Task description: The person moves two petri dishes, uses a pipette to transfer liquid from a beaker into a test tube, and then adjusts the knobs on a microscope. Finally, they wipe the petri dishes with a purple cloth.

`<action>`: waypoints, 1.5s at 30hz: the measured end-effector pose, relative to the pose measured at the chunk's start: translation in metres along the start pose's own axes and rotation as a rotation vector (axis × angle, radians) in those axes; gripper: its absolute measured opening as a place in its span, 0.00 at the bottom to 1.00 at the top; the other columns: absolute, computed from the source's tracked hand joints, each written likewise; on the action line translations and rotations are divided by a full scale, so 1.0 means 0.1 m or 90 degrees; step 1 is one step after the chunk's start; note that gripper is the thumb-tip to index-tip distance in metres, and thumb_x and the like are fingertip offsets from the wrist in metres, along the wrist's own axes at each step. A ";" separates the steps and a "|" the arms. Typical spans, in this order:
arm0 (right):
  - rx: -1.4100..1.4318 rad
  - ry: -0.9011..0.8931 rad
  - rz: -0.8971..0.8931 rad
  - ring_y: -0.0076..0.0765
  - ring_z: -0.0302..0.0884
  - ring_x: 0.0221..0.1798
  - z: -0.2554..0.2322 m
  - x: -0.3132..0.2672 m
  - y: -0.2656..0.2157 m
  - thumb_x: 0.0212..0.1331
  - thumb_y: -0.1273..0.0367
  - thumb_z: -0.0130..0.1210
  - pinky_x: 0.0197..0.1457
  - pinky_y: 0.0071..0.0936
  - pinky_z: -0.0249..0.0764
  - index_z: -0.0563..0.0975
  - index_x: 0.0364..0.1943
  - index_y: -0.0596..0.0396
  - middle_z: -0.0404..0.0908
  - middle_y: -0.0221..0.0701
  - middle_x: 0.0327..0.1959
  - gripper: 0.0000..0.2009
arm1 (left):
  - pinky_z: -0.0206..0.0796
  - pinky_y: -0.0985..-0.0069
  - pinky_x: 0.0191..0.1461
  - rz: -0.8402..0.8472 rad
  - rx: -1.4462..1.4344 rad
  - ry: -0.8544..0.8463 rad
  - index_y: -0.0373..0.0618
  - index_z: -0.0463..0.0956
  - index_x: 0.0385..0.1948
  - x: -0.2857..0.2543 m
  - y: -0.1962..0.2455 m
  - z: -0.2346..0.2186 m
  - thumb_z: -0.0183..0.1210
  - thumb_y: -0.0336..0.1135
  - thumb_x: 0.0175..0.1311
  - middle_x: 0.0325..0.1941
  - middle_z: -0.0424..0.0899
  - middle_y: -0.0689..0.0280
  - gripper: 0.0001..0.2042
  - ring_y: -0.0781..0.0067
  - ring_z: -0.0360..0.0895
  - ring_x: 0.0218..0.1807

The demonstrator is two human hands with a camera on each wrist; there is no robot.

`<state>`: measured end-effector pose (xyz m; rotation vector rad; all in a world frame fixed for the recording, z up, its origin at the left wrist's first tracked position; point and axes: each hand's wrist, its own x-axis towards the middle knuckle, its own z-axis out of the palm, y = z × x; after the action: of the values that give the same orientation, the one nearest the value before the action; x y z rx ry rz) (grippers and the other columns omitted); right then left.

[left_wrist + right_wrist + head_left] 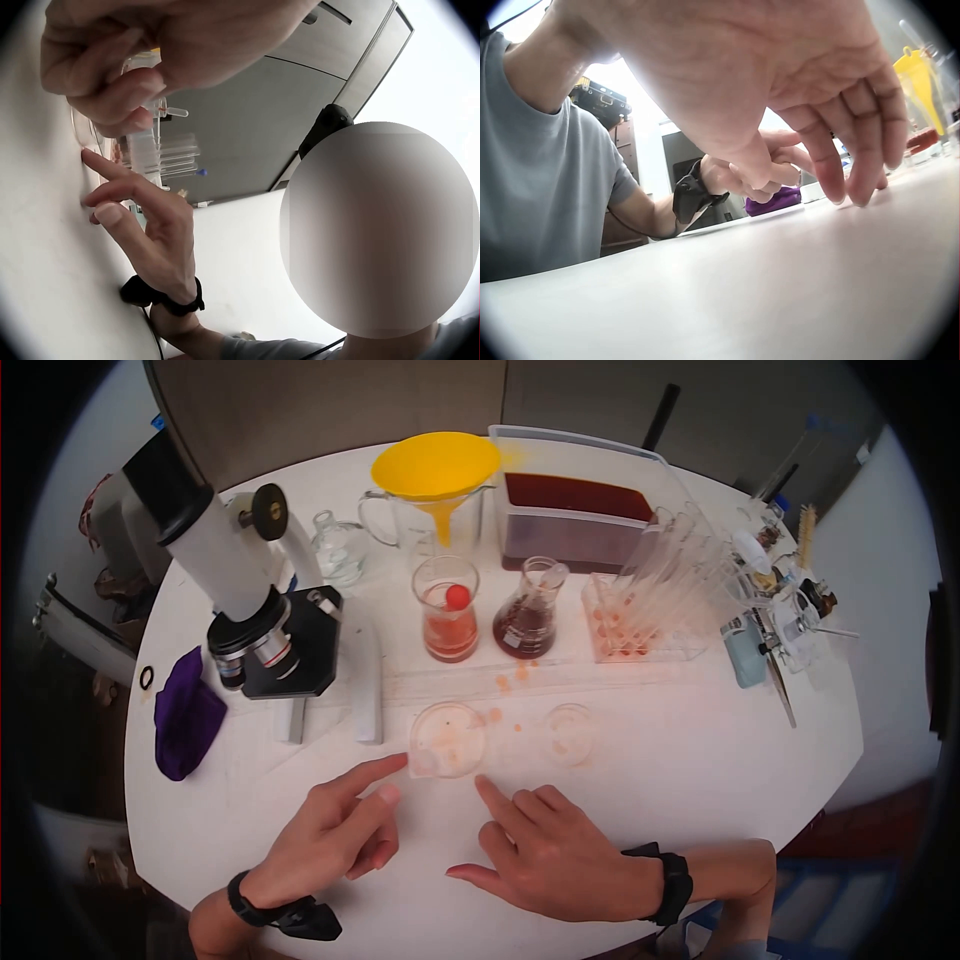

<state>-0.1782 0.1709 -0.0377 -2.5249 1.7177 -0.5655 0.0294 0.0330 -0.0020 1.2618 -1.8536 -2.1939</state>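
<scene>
In the head view a clear shallow dish point(462, 720) with orange stains lies on the white table, a small clear square piece point(424, 764) at its lower left edge. My left hand point(335, 830) stretches its index finger to the left edge of that piece, the other fingers loosely bent and holding nothing. From the near right side, my right hand point(560, 850) points its index fingertip close to the dish's rim, its thumb spread out. The right wrist view shows the right fingertips point(860, 201) low over the tabletop. A second clear dish point(570, 736) lies further right.
A microscope point(240, 600) stands left beside a purple cloth point(190, 715). Behind are a beaker of orange liquid point(450, 635), a dark-filled flask point(525, 628), a yellow funnel point(436, 465) in a jug, and a tub point(575, 530). Racked test tubes point(650, 600) stand right. Orange drops spot the table.
</scene>
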 end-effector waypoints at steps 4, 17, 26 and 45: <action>0.020 0.114 0.058 0.37 0.77 0.30 -0.37 -0.19 0.14 0.60 0.61 0.70 0.37 0.30 0.73 0.76 0.27 0.60 0.84 0.50 0.44 0.18 | 0.54 0.80 0.21 0.037 0.044 0.090 0.34 0.67 0.66 -0.10 0.06 0.05 0.48 0.39 0.81 0.17 0.73 0.70 0.20 0.84 0.62 0.16; 0.191 0.317 0.443 0.33 0.84 0.34 -0.80 -0.27 1.72 0.62 0.76 0.61 0.35 0.27 0.78 0.81 0.43 0.63 0.87 0.37 0.39 0.07 | 0.66 0.71 0.28 0.193 0.425 -0.291 0.43 0.80 0.40 0.13 -0.08 0.68 0.59 0.41 0.76 0.19 0.77 0.65 0.11 0.68 0.75 0.20; 0.261 0.464 0.424 0.22 0.81 0.34 -0.83 -0.27 1.81 0.60 0.74 0.65 0.40 0.23 0.78 0.82 0.40 0.65 0.87 0.31 0.34 0.08 | 0.64 0.76 0.28 0.081 0.361 -0.311 0.43 0.80 0.40 0.18 -0.05 0.67 0.56 0.42 0.78 0.20 0.78 0.72 0.12 0.79 0.73 0.22; 0.222 0.425 0.418 0.21 0.82 0.36 -0.88 -0.28 1.86 0.61 0.73 0.66 0.42 0.21 0.78 0.83 0.40 0.63 0.87 0.31 0.32 0.08 | 0.66 0.73 0.29 0.132 0.410 -0.289 0.44 0.80 0.41 0.19 -0.08 0.72 0.57 0.42 0.77 0.20 0.79 0.70 0.11 0.73 0.72 0.21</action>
<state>-0.3814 0.1396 -0.0062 -1.4719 2.2062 -1.5615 -0.0205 0.0852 -0.0207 0.5581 -2.8675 -1.9477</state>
